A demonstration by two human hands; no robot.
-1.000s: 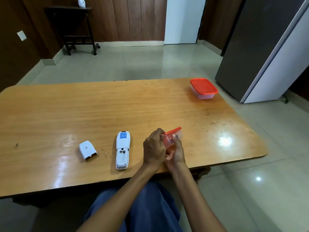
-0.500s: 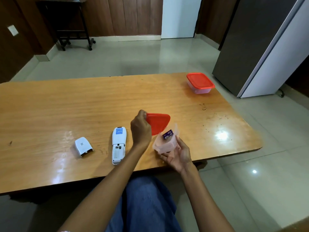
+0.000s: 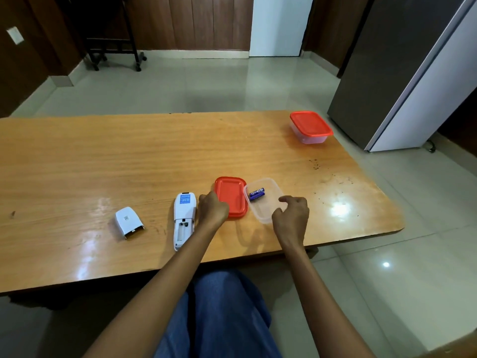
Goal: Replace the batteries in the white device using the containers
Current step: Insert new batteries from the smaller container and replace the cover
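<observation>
The white device [image 3: 183,220] lies face down near the table's front edge, its battery bay uncovered and showing no batteries. Its white cover [image 3: 128,221] lies apart to the left. A red lid [image 3: 230,196] lies upside down on the table, right of the device. My left hand [image 3: 213,212] rests curled on the lid's near left corner. Beside the lid stands an open clear container [image 3: 265,210] with two blue batteries [image 3: 256,194] inside. My right hand [image 3: 291,215] hovers at its near right rim, fingers loosely apart, holding nothing.
A second clear container with a red lid [image 3: 310,127] stands shut at the far right corner of the wooden table [image 3: 103,166]. A grey cabinet [image 3: 402,73] stands right of the table. My blue-clad lap is below the front edge.
The lid has come off the container I held. Lid and container have gone down onto the table side by side, and my right hand has let go of the container.
</observation>
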